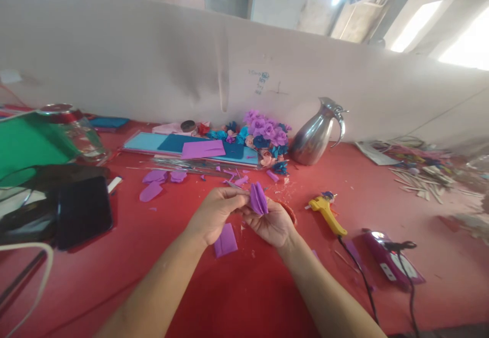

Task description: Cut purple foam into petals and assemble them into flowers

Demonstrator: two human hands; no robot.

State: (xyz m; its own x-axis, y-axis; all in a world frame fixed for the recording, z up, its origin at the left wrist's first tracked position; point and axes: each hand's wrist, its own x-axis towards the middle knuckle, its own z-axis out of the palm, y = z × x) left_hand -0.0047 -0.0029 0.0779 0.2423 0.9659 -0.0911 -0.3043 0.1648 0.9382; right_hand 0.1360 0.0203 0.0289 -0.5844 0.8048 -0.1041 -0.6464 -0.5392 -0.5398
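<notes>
Past bare forearms point(160, 282), pinching folded purple paper point(259, 199) between left hand point(217, 213) and cupped right hand point(273, 224). Seemingly mid-shaping, calling next for light, even pressure on the layers.

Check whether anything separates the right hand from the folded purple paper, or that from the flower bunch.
Nothing visible between right hand and folded purple paper: they touch. Toward the flower bunch, purple scraps lie on the table.
</notes>
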